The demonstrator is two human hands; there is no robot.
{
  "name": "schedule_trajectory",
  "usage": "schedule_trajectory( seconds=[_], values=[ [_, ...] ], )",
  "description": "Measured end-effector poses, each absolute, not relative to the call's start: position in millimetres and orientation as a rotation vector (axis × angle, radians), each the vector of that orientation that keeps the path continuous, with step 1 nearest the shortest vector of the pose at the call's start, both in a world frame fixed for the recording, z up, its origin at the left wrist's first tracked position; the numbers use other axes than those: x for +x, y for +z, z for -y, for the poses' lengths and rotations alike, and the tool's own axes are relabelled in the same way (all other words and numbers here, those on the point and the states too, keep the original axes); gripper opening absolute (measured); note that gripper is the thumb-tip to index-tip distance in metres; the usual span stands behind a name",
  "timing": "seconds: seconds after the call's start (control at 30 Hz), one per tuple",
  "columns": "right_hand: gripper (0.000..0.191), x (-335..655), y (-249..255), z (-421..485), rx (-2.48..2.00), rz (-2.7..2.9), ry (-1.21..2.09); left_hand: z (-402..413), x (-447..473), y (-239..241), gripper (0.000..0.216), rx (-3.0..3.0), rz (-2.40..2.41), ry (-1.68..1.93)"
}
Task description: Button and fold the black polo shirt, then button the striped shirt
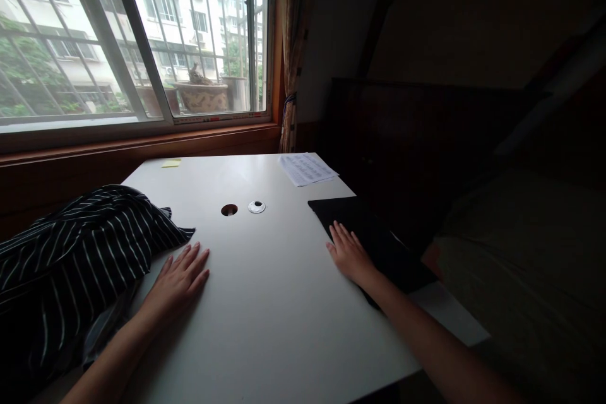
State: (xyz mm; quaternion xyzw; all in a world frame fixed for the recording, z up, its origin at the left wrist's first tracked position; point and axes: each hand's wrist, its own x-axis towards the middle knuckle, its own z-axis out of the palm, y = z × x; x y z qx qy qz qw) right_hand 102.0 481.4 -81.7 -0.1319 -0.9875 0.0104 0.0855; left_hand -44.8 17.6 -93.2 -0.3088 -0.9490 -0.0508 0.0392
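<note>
My left hand [182, 274] lies flat on the white table [265, 303], fingers spread and holding nothing. Just left of it is a heap of black cloth with white stripes [104, 233], hanging over the table's left side. On the right, my right hand [349, 252] rests open, palm down, on a flat black piece that looks like folded cloth [388, 252]. That black piece lies along the table's right edge, partly hidden beneath my hand and forearm.
Near the table's middle are a round hole [229, 209] and a round cover [256, 207]. Printed papers [307, 168] lie at the far right corner, yellow sticky notes [171, 163] at the far left. Behind stands a window [142, 38]. At right is a person's dark clothing [511, 278].
</note>
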Motion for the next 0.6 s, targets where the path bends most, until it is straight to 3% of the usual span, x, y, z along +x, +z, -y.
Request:
schedule_trajectory(
  seconds=[0.6],
  values=[
    [0.06, 93.2, -85.4, -506.1, -0.351, 2.961, 0.076, -16.6, -45.9, -95.5, 0.056, -0.955, 2.888, -0.152]
  ],
)
